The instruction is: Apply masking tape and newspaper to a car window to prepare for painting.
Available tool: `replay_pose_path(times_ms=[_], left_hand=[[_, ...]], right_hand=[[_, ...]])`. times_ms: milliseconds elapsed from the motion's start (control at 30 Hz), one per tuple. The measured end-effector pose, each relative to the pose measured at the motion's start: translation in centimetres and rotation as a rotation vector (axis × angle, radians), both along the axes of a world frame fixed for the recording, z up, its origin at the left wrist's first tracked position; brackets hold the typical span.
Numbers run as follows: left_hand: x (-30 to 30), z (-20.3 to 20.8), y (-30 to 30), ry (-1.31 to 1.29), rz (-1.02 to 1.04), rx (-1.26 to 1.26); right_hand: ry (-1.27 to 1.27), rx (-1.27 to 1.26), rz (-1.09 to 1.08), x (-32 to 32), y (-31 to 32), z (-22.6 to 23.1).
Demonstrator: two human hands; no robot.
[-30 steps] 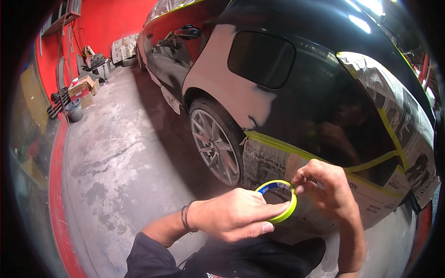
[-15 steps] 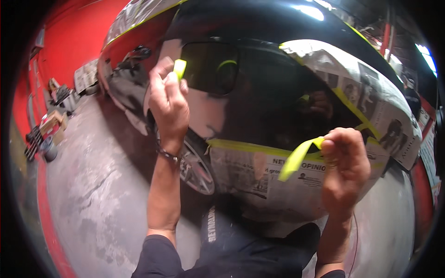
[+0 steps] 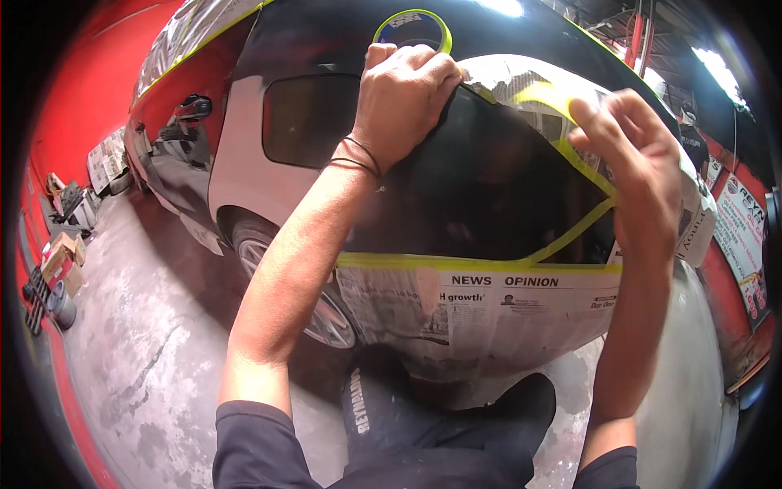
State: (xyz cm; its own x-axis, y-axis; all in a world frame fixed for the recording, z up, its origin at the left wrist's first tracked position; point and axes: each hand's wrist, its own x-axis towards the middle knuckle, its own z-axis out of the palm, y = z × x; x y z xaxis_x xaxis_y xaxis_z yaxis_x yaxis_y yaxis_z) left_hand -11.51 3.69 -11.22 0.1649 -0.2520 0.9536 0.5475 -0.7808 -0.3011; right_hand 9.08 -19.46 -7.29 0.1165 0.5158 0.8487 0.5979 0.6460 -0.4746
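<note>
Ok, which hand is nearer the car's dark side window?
Left. The left hand is just right of the dark side window; the right hand is much farther right.

The left hand (image 3: 405,94) holds a yellow tape roll (image 3: 446,34) by the dark car (image 3: 481,183); the right hand (image 3: 634,143), blurred, holds a strip (image 3: 544,95). Newspaper (image 3: 533,314) covers the car's lower part.
</note>
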Motion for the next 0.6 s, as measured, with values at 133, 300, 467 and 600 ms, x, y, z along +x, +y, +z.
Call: replay_pose_path(times_ms=[133, 300, 467, 600], left_hand=[[-0.6, 0.0, -1.2, 0.007, -0.106, -0.123], [-2.4, 0.9, -3.1, 0.0, -0.609, -0.615], [-1.5, 1.4, -3.4, -0.064, -0.732, -0.666], [-0.9, 1.4, -2.9, -0.009, -0.495, -0.63]], right_hand=[[0.127, -0.127, 0.183, -1.2, 3.7, 0.4], [0.107, -0.205, 0.023, -1.8, 5.9, 0.4], [0.118, -0.244, 0.076, -1.3, 6.4, 0.3], [0.123, -0.267, 0.067, -1.3, 6.8, 0.0]])
